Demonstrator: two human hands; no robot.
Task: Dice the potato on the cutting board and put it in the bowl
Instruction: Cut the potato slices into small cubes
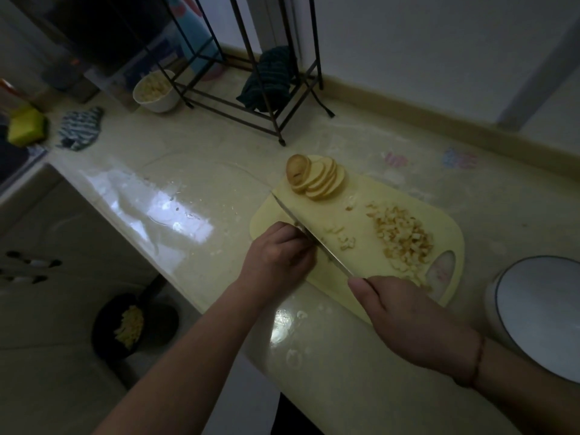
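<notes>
A pale yellow cutting board [370, 277] lies on the counter. At its far end a row of round potato slices [317, 178] leans together. A heap of diced potato [405, 238] sits on the right half, and a few loose cubes [343, 238] lie beside the knife blade [309, 235]. My right hand [405, 315] grips the knife handle at the board's near edge. My left hand [281, 255], fingers curled, rests against the left side of the blade; what it holds under its fingers is hidden. A large white bowl with a dark rim [539, 312] stands at the right.
A small white bowl of diced potato [155, 91] stands far back left by a black wire rack [248, 73] holding a dark cloth [270, 78]. A striped cloth [80, 128] and yellow sponge [26, 125] lie at the left. A dark pan with potato bits [135, 324] sits on the floor.
</notes>
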